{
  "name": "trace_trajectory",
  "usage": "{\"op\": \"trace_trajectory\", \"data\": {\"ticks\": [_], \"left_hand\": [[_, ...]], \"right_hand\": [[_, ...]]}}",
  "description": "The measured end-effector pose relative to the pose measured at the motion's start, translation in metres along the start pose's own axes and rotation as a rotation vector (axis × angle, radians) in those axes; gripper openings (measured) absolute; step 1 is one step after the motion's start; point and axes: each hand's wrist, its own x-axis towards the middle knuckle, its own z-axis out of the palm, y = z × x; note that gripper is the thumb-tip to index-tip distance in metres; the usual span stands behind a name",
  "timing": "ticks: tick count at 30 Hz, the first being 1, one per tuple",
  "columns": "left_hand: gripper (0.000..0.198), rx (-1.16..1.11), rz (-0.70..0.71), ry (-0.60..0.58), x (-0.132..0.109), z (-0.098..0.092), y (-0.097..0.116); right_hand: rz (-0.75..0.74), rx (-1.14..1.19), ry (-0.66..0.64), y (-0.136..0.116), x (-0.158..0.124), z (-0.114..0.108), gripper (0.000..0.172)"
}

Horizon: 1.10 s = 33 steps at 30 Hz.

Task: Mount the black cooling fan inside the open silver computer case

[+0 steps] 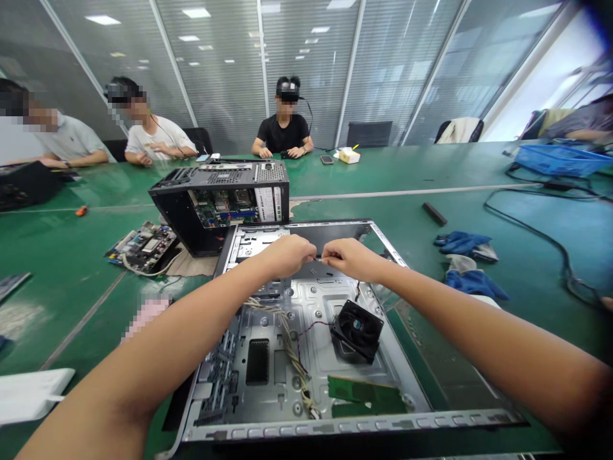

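Both hands meet over the far part of an open computer case (268, 402) lying on its side. My left hand (293, 254) and my right hand (348, 259) are closed in pinches, fingertips almost touching. Between them shows a small thin piece, perhaps a cable end, too small to name. Inside the case, a black cooling fan (357, 329) lies tilted, with a thin twisted wire running left from it. A bundle of beige cables (287, 332) crosses the metal floor. Green memory sticks (366, 395) rest near the front edge.
A second computer case (179, 217) stands behind, beside a loose motherboard (148, 246). On the right lie blue gloves (467, 246), a dark bar (434, 214), black cables (550, 233) and a blue basket (560, 160). Several people sit around the green table (383, 172).
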Motion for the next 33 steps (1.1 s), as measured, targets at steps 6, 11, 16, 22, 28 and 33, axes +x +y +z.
{"op": "trace_trajectory", "data": {"ticks": [6, 11, 16, 22, 28, 33], "left_hand": [[0.023, -0.016, -0.022, 0.011, 0.0028, 0.0015, -0.0034], [0.017, -0.045, -0.063, 0.072, 0.0009, 0.0002, -0.0018], [0.017, -0.118, -0.046, 0.071, -0.0024, 0.0003, -0.0019], [0.018, -0.144, -0.045, 0.09, -0.002, 0.0001, -0.0022], [0.017, -0.125, -0.12, 0.074, -0.0005, -0.0052, 0.0032], [0.018, -0.192, -0.124, 0.07, -0.0005, -0.0064, 0.0022]], "right_hand": [[-0.008, -0.036, 0.056, 0.0, -0.0007, 0.002, 0.021], [0.027, -0.039, 0.004, 0.0006, 0.0015, -0.0012, 0.024], [0.055, 0.0, -0.013, -0.0002, 0.0029, -0.003, 0.025], [0.048, 0.014, 0.019, -0.0002, 0.0029, -0.0043, 0.024], [0.039, 0.058, 0.055, 0.002, 0.0013, -0.0049, 0.02], [0.019, 0.098, 0.066, 0.0037, 0.0, -0.0047, 0.018]]}}
